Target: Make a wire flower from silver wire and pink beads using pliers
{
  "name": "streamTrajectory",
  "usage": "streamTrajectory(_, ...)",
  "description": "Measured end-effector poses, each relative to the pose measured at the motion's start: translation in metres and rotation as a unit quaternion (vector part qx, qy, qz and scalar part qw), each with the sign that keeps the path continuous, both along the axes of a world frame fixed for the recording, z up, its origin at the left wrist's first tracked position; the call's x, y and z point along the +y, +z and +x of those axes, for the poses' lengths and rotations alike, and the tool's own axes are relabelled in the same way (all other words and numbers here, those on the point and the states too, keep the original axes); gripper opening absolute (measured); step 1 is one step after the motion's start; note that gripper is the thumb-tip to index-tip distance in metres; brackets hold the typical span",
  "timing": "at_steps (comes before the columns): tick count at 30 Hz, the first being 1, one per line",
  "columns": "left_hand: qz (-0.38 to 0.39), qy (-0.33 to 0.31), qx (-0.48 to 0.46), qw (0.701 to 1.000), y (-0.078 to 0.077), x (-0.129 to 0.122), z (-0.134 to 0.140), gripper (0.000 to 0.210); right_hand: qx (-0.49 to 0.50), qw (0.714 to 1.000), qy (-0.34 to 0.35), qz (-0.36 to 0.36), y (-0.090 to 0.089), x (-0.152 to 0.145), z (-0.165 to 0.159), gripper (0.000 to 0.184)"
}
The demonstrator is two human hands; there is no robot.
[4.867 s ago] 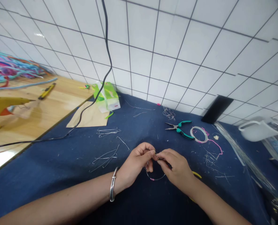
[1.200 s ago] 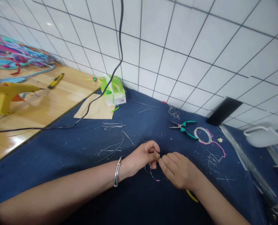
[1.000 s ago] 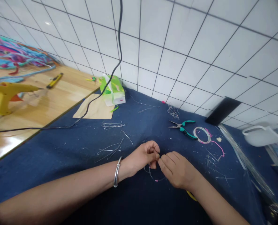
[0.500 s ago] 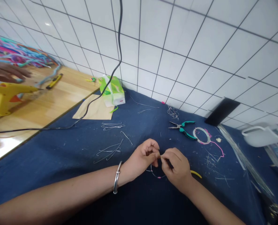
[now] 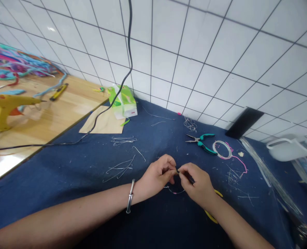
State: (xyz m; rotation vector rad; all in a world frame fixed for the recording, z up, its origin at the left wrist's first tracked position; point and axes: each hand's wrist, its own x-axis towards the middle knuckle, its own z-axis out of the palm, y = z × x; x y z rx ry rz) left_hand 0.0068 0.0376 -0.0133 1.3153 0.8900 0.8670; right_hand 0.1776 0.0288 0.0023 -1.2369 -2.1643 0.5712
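My left hand (image 5: 160,173), with a silver bangle (image 5: 130,196) at its wrist, is closed in a pinch on a thin wire. Below the fingers the wire (image 5: 179,192) curves in a loop carrying small pink beads. My right hand (image 5: 197,181) is closed around yellow-handled pliers (image 5: 211,217); the handles show beyond the palm, and a dark tip shows at the left fingertips. Both hands' fingertips meet, hiding the exact contact with the wire. Teal-handled long-nose pliers (image 5: 203,141) lie beyond my right hand.
Bent wires (image 5: 121,167) lie left of my hands. A white ring-shaped spool (image 5: 222,149) and wire scraps (image 5: 233,177) lie to the right. Tissue pack (image 5: 124,100), brown paper (image 5: 101,121) and black cable (image 5: 112,103) are behind. A yellow glue gun (image 5: 3,109) sits on the wooden table (image 5: 75,93).
My right hand has turned slightly, and both yellow handles now show where only one did. Another person's hand has left the area by the glue gun. My left hand keeps its pinch.
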Motion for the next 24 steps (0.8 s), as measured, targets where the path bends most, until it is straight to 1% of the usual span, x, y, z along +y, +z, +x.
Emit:
streamTrajectory(4, -0.011, -0.004, -0.023, 1.000, -0.0042, 0.0014, 0.0003, 0.006, -0.036, 0.998, 0.036, 0.040, -0.0003, 0.0030, 0.0030, 0.011)
streamTrajectory(8, -0.035, -0.002, -0.055, 0.998, -0.0055, 0.0025, 0.0004, 0.009, -0.024, 0.996, 0.053, 0.062, -0.0036, 0.0042, 0.0053, 0.012)
streamTrajectory(12, -0.064, 0.007, -0.063, 0.996, -0.0042, 0.0038, 0.0011, 0.011, -0.016, 0.997, 0.047, 0.063, -0.0047, 0.0043, 0.0060, 0.011)
streamTrajectory(16, -0.106, 0.013, -0.055, 0.993, -0.0029, 0.0043, 0.0015, 0.011, -0.033, 0.995, 0.043, 0.079, -0.0048, 0.0043, 0.0048, 0.012)
streamTrajectory(20, -0.140, 0.031, -0.094, 0.985, -0.0030, 0.0037, 0.0015, 0.011, -0.052, 0.993, 0.050, 0.097, -0.0064, 0.0039, 0.0039, 0.014)
streamTrajectory(24, -0.150, 0.050, -0.123, 0.980, -0.0025, 0.0021, 0.0012, 0.009, -0.037, 0.992, 0.052, 0.110, -0.0093, 0.0029, 0.0032, 0.013)
